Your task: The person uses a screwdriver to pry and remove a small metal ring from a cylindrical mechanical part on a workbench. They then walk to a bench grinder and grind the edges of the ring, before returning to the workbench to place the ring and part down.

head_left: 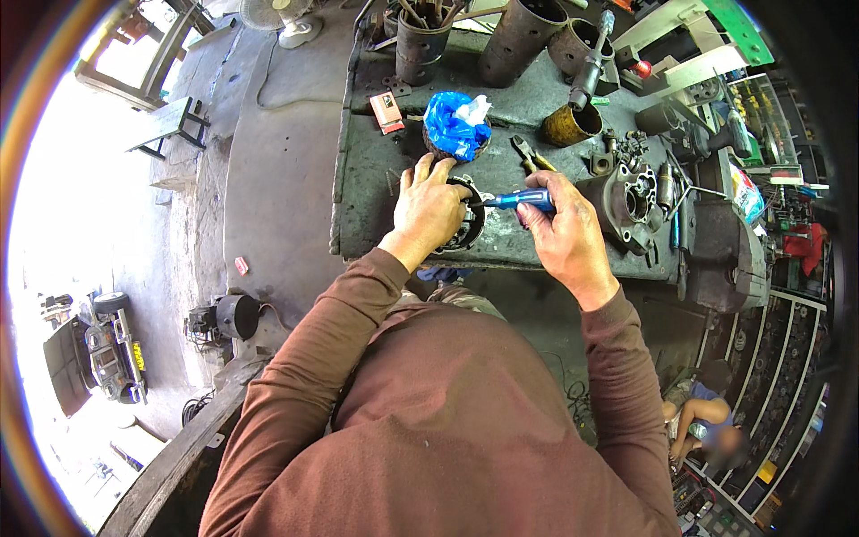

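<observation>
My right hand point(565, 234) is closed around the blue handle of a screwdriver point(517, 199). Its shaft points left, and the tip reaches a round, ring-shaped metal housing point(474, 231) near the bench's front edge. My left hand point(428, 210) grips the housing's left side, fingers over the rim; the hand covers that part of it. Just beyond my left fingertips, a blue plastic bag point(455, 123) with white crumpled material sits in a round container. Pliers point(530, 156) lie beyond the screwdriver. To the right of my right hand stands a larger metal casting point(622, 210) with holes.
The dark workbench point(367, 206) also carries a red-and-white small box point(387, 113), a rusty yellowish cup point(573, 123), and tall metal cylinders point(523, 40) at the back. Small metal parts point(626, 148) cluster at right. Another person point(702, 416) sits low at the lower right, near shelves.
</observation>
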{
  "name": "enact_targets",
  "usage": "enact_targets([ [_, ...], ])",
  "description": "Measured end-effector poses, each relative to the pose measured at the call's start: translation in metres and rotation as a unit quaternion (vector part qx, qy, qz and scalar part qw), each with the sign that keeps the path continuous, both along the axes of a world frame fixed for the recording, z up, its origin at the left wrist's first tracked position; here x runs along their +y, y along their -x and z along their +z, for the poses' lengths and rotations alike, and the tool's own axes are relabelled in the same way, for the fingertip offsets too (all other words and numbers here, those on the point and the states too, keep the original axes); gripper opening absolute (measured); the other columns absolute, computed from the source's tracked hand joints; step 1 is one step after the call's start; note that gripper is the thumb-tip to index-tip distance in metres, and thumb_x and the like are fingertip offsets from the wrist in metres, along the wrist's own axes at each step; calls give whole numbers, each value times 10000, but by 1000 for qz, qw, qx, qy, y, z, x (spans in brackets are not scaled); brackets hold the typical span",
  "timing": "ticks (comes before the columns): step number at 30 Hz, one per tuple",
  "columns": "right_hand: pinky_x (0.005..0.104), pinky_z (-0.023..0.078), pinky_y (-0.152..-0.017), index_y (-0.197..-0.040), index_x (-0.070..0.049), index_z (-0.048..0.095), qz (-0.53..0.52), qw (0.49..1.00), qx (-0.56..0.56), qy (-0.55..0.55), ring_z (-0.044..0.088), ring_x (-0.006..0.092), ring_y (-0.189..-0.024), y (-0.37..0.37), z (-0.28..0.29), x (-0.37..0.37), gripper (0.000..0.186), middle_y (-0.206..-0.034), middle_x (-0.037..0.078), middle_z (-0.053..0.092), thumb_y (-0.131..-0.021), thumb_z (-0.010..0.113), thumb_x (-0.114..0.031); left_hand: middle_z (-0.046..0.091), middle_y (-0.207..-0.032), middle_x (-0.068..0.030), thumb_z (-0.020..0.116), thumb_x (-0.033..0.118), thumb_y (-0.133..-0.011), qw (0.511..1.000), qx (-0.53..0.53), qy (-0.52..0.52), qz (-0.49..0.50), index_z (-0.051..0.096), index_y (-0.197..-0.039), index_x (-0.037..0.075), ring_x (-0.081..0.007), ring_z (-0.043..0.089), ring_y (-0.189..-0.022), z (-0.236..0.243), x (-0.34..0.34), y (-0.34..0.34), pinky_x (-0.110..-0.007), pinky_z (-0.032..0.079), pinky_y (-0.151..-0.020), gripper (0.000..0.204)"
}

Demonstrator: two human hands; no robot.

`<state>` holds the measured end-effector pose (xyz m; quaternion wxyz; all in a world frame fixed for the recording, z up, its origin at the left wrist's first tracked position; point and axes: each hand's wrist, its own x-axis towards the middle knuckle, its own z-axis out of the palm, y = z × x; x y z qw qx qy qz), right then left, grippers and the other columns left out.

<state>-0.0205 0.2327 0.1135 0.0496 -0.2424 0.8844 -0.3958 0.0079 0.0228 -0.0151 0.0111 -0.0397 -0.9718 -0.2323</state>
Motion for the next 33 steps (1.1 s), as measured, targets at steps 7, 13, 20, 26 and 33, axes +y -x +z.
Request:
enact_targets([
  [7, 339, 570, -797, -1248, 28, 640, 11, 999, 38, 9, 691, 193, -858, 1, 3, 0, 291, -1018, 136, 720, -989, 756, -35, 593, -1530, -115, 749, 261, -888, 1000, 7, -7, 10, 861, -1161, 249, -400, 440, -1488, -4, -4, 2, -586, 358, -1208, 296],
  [13, 355, 568, -808, -1239, 25, 641, 16, 999, 38, -1, 701, 238, -874, 6, 6, -3, 285, -1036, 153, 708, -974, 738, -17, 602, -1519, -98, 763, 287, -890, 1000, 8, 16, 5, 849, -1165, 250, -386, 449, -1489, -3, -2, 1, -591, 372, -1208, 290],
  [20, 455, 550, -907, -1144, 7, 648, 264, 957, 98, -76, 679, 417, -1002, 37, 27, -9, 191, -1102, 199, 686, -955, 664, -18, 611, -1502, -97, 754, 250, -874, 1000, 8, 9, 6, 841, -1144, 228, -380, 467, -1472, -4, 1, 3, -568, 375, -1193, 284],
  [26, 503, 565, -629, -1058, -36, 649, 26, 960, 151, -234, 728, 431, -772, 25, 21, -39, 271, -869, 209, 734, -1035, 697, -302, 623, -1480, -95, 755, 262, -843, 999, -17, 27, 13, 840, -1112, 220, -363, 480, -1454, -1, 1, 5, -543, 387, -1173, 285],
  [33, 523, 532, -871, -1139, -55, 704, 38, 937, 311, -153, 690, 372, -841, 23, 14, -28, 314, -850, 129, 710, -1032, 704, -350, 622, -1468, -124, 789, 297, -831, 1000, 0, 28, 1, 842, -1143, 206, -374, 480, -1451, 3, 0, 2, -561, 398, -1163, 329],
])
